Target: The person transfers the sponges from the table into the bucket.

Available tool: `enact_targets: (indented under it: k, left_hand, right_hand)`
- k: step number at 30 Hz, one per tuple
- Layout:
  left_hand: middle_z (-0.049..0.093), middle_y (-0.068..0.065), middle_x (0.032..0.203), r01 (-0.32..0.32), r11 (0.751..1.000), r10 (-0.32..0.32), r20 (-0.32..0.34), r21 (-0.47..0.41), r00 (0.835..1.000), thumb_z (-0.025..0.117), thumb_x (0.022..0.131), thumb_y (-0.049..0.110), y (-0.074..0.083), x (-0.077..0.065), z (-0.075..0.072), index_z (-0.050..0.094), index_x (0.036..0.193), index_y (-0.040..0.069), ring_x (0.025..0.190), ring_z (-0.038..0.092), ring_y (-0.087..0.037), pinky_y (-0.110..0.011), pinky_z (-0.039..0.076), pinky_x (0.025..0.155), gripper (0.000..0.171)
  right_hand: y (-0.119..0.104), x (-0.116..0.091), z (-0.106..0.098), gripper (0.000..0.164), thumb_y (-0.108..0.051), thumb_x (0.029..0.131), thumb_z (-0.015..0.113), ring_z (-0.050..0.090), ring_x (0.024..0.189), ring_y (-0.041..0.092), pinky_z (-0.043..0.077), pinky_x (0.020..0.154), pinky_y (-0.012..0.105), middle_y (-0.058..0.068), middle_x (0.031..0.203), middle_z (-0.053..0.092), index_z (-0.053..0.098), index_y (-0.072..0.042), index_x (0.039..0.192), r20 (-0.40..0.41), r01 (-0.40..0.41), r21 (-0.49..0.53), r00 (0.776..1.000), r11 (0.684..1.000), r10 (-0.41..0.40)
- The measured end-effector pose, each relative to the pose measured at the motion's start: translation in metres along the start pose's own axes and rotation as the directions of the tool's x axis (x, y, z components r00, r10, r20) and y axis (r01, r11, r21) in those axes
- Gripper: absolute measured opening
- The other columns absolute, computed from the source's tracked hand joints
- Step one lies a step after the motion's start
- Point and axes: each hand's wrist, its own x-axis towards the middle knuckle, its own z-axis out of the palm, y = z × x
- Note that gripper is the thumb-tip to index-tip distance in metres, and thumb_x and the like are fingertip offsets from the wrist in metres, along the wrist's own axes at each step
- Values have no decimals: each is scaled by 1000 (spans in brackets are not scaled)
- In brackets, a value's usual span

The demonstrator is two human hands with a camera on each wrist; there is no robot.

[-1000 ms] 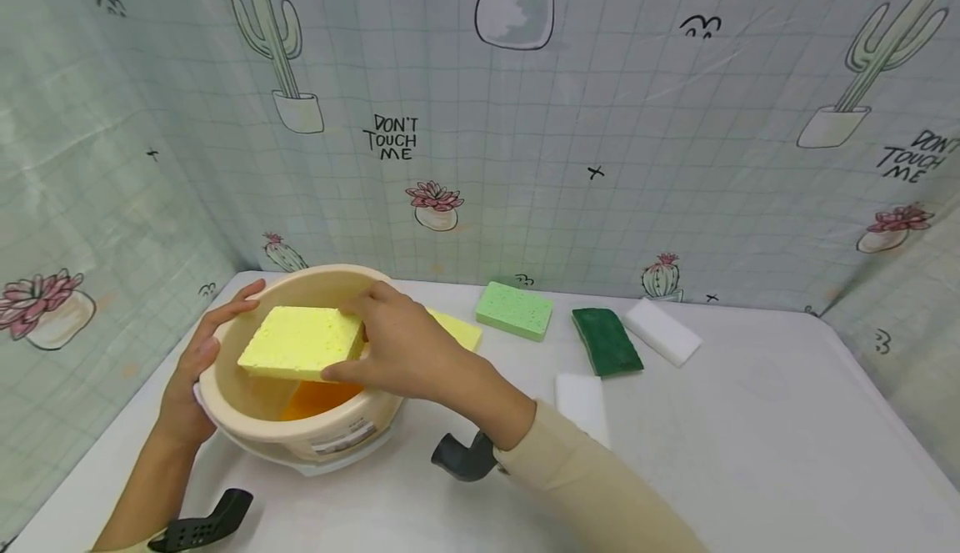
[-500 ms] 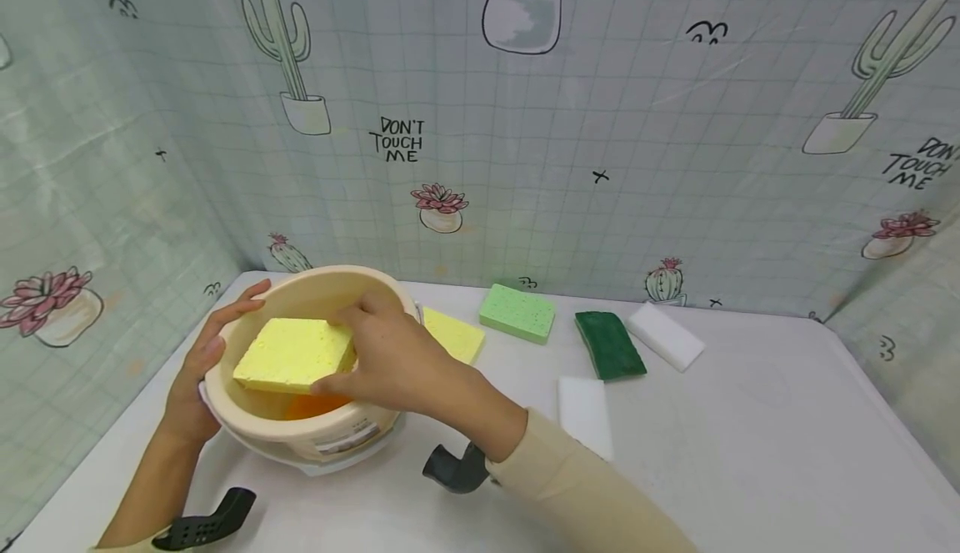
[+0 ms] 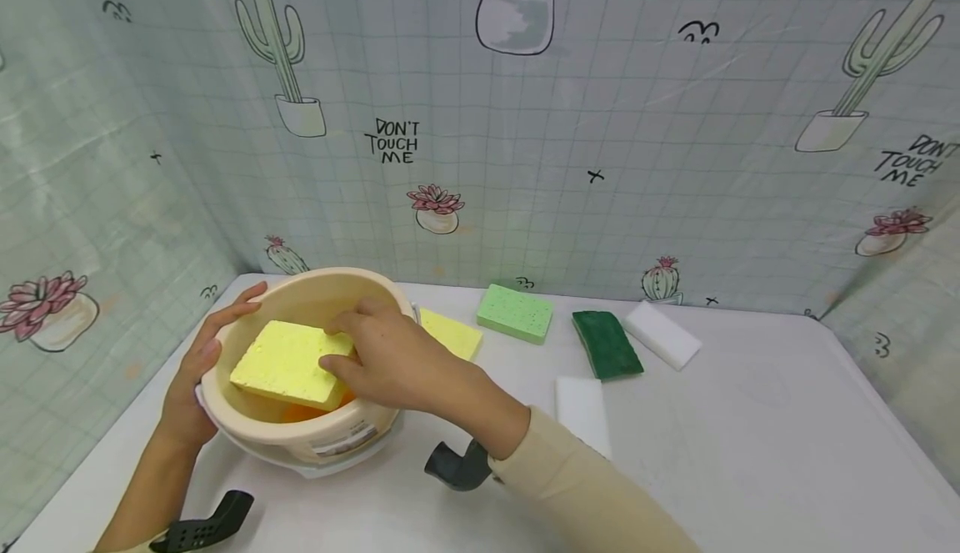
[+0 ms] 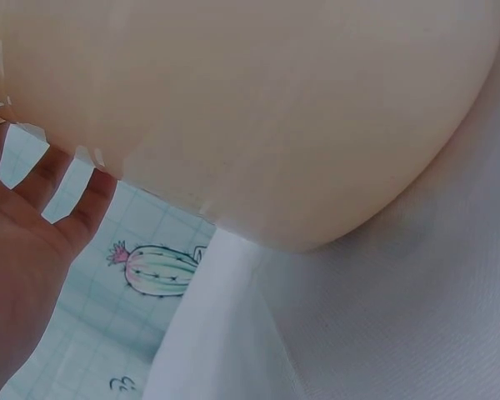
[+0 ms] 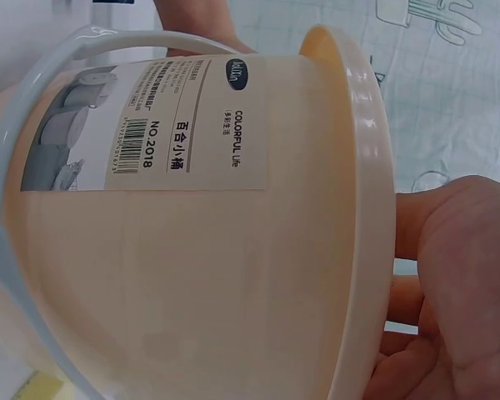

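A cream bucket [image 3: 356,284] stands at the left of the white table in the head view, its inside facing me. Around its left side, my left hand [image 3: 191,382] holds it at the rim. Inside lies a thick yellow sponge [image 3: 288,365], tilted, above an orange thing [image 3: 300,413] that is mostly hidden. My right hand [image 3: 397,361] reaches over the near right rim with thumb and fingers apart, the thumb overlapping the sponge's right end. In the right wrist view, fingers [image 5: 407,298] show past the rim, and the bucket wall hides the sponge.
Behind the bucket lies another yellow sponge [image 3: 453,334]. Further right are a light green sponge [image 3: 514,314], a dark green scouring pad [image 3: 607,344] and two white sponges, one far [image 3: 662,334] and one nearer [image 3: 583,413]. A patterned curtain [image 3: 525,161] hangs behind the table.
The yellow sponge has sunk lower into the bucket and tipped. My right hand has gone down with it, and its thumb has come off the sponge's near side. My left hand stays put.
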Motion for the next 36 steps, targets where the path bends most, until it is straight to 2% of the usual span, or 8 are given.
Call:
enact_targets:
  k: [7, 16, 27, 36]
  left_hand:
    - [13, -8, 157, 15, 1000, -14, -17, 10, 1000, 26, 95, 14, 1, 0, 1, 39, 142, 6, 138, 17, -27, -22, 37, 100, 49]
    - [14, -10, 156, -15, 1000, 15, 10, 6, 1000, 24, 95, 11, 1, 1, 1, 39, 141, 3, 138, 18, -26, -22, 37, 101, 49]
    - [14, -9, 156, -11, 1000, 11, 18, -20, 1000, 20, 97, 13, 4, 3, 4, 37, 141, 3, 137, 23, -24, -24, 38, 100, 49]
    - [12, -11, 157, -31, 999, 32, 43, -28, 999, 17, 97, 13, 5, 2, 3, 36, 141, 2, 138, 18, -27, -23, 34, 103, 49]
  right_hand:
    - [0, 0, 0, 39, -32, 93, 63, 52, 98, 8, 42, 81, 13, 3, 120, 58, 61, -6, 123, 0, 0, -4, 1000, 1000, 0]
    - [1, 0, 0, 42, -33, 93, 62, 55, 100, 7, 43, 84, 15, 2, 122, 58, 59, -7, 126, 23, -29, -4, 999, 1000, 29]
    - [1, 2, -1, 42, -34, 94, 61, 56, 94, 6, 44, 75, 16, 0, 111, 61, 59, -10, 128, 53, -40, -2, 998, 999, 40]
    - [9, -3, -6, 39, -28, 94, 62, 53, 86, 6, 40, 70, 11, -4, 104, 57, 59, -9, 127, 4, 73, 134, 997, 988, -74]
